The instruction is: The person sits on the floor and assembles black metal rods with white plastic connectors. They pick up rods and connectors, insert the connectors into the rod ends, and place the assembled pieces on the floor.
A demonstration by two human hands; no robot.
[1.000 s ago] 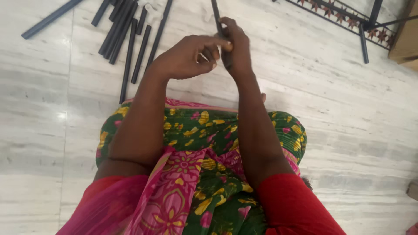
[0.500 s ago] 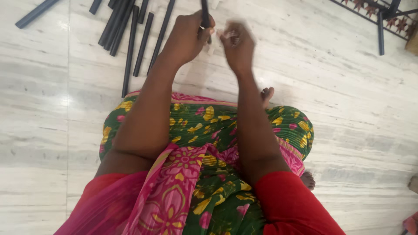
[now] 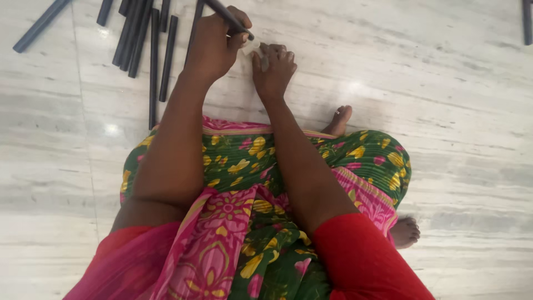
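Note:
I sit cross-legged on a pale marble floor (image 3: 444, 111) in a green and pink floral garment. My left hand (image 3: 214, 44) is closed around a thin black rod (image 3: 229, 18) that slants up and to the left past the frame's top edge. My right hand (image 3: 273, 65) is right beside it, fingers pinched on a small pale piece (image 3: 251, 45) at the rod's lower end. The two hands touch in front of my knees.
Several black rods (image 3: 150, 41) lie side by side on the floor to the left of my hands, one more (image 3: 41, 25) apart at the far left. Another dark bar (image 3: 526, 22) shows at the top right edge. My bare feet (image 3: 404, 230) stick out at the right.
The view has tilted, so the hands sit higher and to the left in frame. The rod now slants left instead of standing upright. My right hand has closed in on its lower end.

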